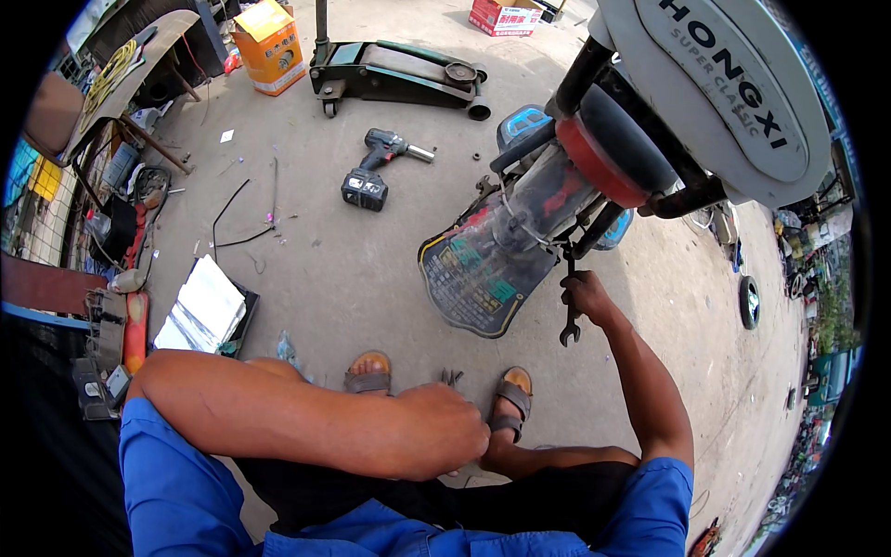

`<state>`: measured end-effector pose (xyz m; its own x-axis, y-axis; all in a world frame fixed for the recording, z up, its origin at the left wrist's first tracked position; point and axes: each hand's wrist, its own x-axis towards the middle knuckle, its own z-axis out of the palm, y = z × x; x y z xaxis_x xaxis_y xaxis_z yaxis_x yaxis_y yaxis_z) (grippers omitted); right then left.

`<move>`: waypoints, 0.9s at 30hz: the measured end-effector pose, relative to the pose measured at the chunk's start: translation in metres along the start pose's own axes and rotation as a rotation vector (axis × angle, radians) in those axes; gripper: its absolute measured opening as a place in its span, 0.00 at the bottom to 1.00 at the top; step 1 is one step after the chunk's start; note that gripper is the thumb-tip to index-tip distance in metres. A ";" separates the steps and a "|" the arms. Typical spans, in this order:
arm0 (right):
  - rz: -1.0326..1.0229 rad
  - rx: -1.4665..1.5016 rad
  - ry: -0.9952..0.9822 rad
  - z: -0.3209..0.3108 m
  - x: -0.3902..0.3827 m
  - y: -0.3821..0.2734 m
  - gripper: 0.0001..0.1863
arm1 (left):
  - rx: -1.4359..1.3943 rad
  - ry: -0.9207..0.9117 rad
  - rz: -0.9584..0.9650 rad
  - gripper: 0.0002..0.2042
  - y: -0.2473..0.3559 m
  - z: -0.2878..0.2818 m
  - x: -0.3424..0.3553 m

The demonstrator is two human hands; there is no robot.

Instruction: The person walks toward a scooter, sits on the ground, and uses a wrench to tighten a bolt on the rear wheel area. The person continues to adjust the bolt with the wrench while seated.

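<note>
"Where's our wrench (570, 329)?"
"Grasped in our right hand (585, 293), ends jutting above and below it, beside the mudguard (487, 278)."
"And our left hand (444, 429)?"
"Curled; we can't tell whether it holds anything."
"Our count?"
"One wrench, one cordless driver (379, 160), two sandals (368, 382)."

Floor (353, 288): pale concrete spreading out ahead of me, dotted with small scraps (226, 136).
Table (170, 30): brown-topped, on thin legs, at my far left.
Wire mesh (54, 223): a grid beyond my left side.
Light: daylight, brighter toward my right.
Greenery (843, 306): leafy, at the far right edge, near piled clutter (831, 227).
</note>
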<state>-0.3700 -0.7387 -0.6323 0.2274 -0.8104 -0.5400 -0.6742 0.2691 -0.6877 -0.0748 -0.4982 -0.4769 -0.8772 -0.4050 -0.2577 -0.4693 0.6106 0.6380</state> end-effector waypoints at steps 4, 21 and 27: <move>0.048 0.074 -0.053 -0.026 -0.008 -0.017 0.10 | 0.023 -0.010 0.011 0.20 0.001 -0.003 0.002; -0.239 -0.510 0.076 0.024 0.049 0.065 0.12 | 0.000 -0.042 -0.003 0.21 0.001 -0.008 0.005; -0.108 -0.196 0.032 -0.001 0.042 0.073 0.12 | 0.009 -0.039 0.012 0.21 0.002 -0.007 0.006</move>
<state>-0.4104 -0.7530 -0.7047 0.2850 -0.8461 -0.4505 -0.7716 0.0764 -0.6315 -0.0798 -0.5043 -0.4723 -0.8858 -0.3714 -0.2784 -0.4599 0.6215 0.6343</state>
